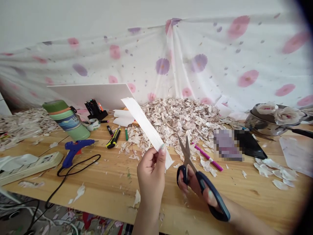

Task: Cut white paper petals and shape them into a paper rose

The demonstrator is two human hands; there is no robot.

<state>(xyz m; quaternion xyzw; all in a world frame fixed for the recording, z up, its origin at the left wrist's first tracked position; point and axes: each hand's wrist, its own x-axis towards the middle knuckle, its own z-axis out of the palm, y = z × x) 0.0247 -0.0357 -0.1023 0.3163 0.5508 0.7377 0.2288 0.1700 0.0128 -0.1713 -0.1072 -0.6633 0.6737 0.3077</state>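
Observation:
My left hand point(152, 166) pinches a long white strip point(146, 125), perhaps paper, near its lower end between thumb and fingers. The strip slants up and left over the table. To its right, my right hand point(195, 186) has its fingers through the handles of dark-handled scissors point(187, 156). The scissor blades are parted and point upward, apart from the strip. Behind both hands lies a big heap of pale, dry petals point(181, 117).
A glue gun point(73, 151) with a looping cord and a power strip point(31, 168) lie left. Nearby are a green bottle point(68, 120), a utility knife point(113, 137) and a marker stand point(96, 111). Rightward are a purple marker point(209, 157) and a pan point(266, 124) bearing fabric-like flowers.

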